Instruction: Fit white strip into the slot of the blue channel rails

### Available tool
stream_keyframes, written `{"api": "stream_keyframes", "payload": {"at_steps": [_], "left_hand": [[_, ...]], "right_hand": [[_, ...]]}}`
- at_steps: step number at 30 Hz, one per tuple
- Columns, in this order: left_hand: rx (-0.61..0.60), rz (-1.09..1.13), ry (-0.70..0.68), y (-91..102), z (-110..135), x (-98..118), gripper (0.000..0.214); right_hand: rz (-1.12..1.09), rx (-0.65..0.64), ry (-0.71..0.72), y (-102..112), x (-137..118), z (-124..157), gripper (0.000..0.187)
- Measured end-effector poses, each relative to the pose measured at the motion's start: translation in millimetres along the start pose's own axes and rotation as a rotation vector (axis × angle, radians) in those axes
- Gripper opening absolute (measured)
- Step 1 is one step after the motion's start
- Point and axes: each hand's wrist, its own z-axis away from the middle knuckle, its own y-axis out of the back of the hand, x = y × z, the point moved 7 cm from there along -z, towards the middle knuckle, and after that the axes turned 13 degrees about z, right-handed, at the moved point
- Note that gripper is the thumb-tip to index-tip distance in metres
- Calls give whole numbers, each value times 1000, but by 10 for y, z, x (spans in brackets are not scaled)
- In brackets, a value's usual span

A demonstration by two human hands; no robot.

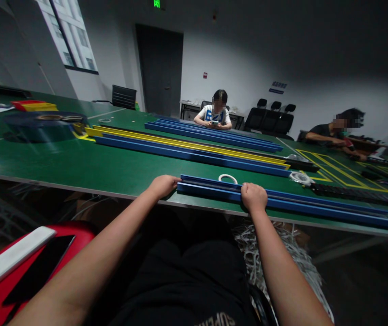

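A long blue channel rail (316,209) lies along the near edge of the green table (78,167), running off to the right. My left hand (163,184) is closed at the rail's left end, fingers curled against it. My right hand (254,197) is a fist wrapped over the rail's near wall a little further along. A white tape ring (227,178) lies just behind the rail between my hands.
More long blue and yellow rails (194,147) lie across the table's middle. A dark round reel (44,126) sits at far left, another small reel (300,177) at right. Two people sit at the far side. A red stool with phones (17,267) stands beside my left leg.
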Motion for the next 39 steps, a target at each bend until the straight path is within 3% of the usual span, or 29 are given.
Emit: {"api": "stream_keyframes", "payload": {"at_steps": [6, 13, 39], "left_hand": [[-23, 26, -19, 31, 10, 45, 34], [35, 56, 61, 61, 30, 7, 32], [-8, 67, 37, 14, 18, -6, 37]], "right_hand": [[-9, -2, 6, 26, -7, 2, 42], [-9, -3, 0, 33, -3, -4, 42], [8, 8, 14, 15, -15, -12, 41]]}}
